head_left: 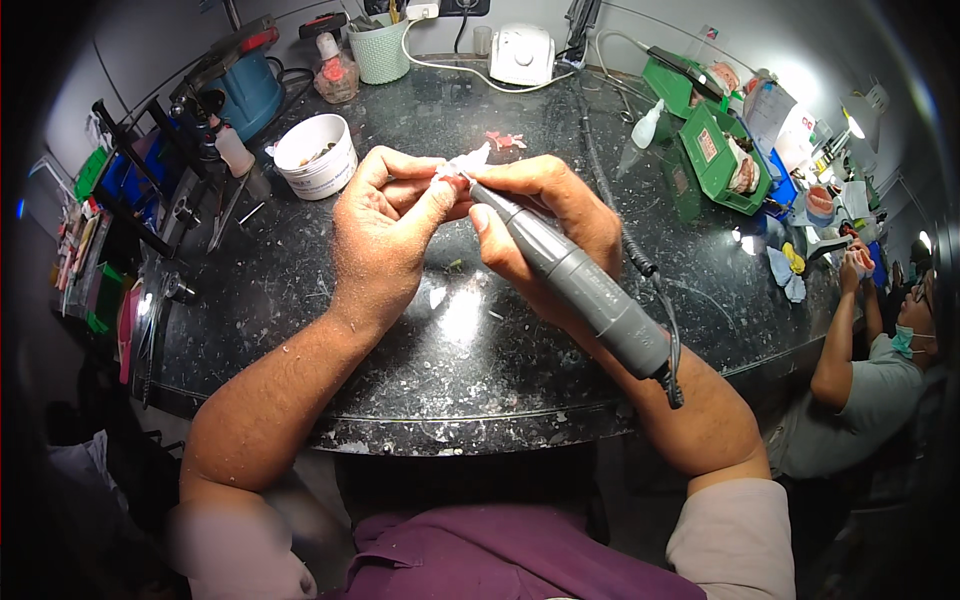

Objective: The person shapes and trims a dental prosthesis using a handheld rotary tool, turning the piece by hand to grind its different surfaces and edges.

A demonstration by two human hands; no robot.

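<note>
My left hand (383, 228) is closed, pinching a small pale pink-and-white piece (472, 158) between thumb and fingers; its exact shape is partly hidden. My right hand (575, 212) grips a grey rotary handpiece (592, 295) like a pen, a cord leaving its rear end. The front of the handpiece meets the piece between both hands, where the fingertips hide the bit. Fine pale dust covers my left hand and forearm. Just beyond the fingers, red scraps (507, 140) lie on the dark speckled bench (400, 350).
A white tub (316, 158) stands left of my hands. Behind it are a bottle (336, 72) and a pale green pot (378, 52). A white control box (522, 55) sits at the back. Green bins (715, 155) with dental models stand right. Another person (865, 380) works at far right.
</note>
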